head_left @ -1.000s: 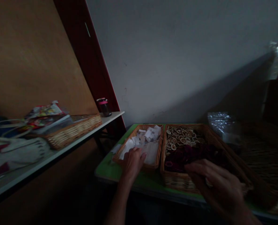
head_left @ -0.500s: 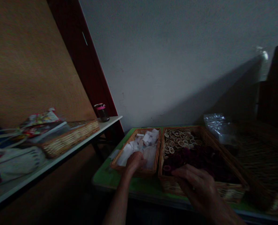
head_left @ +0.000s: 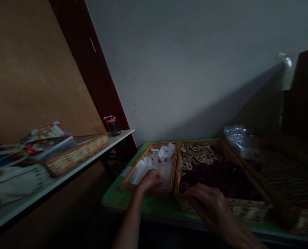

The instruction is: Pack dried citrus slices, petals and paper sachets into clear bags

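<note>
My left hand point(head_left: 151, 179) is over the front of a small wicker basket point(head_left: 177, 162), its fingers curled closed. Small white packets point(head_left: 163, 152) and clear plastic bags point(head_left: 139, 172) lie in that basket; whether the fingers hold one is too dark to tell. My right hand point(head_left: 208, 197) is at the front left rim of a larger wicker basket point(head_left: 250, 208), thumb and fingers pinched together. Whatever may be in the pinch is hidden. Inside the larger basket are pale dried fruit slices point(head_left: 199, 154) at the back and dark purple dried slices point(head_left: 221, 178) in front.
The baskets stand on a green table point(head_left: 120, 193) against a grey wall. On the right are a clear zip bag point(head_left: 238, 138) and another wicker tray point(head_left: 283, 176). A white shelf point(head_left: 120, 135) at left bears a bottle point(head_left: 113, 126), a basket point(head_left: 78, 150) and a cloth bag point(head_left: 21, 181).
My right hand has shifted slightly left and down along the basket's front rim. My left hand stays nearly in place, and the view has turned a little.
</note>
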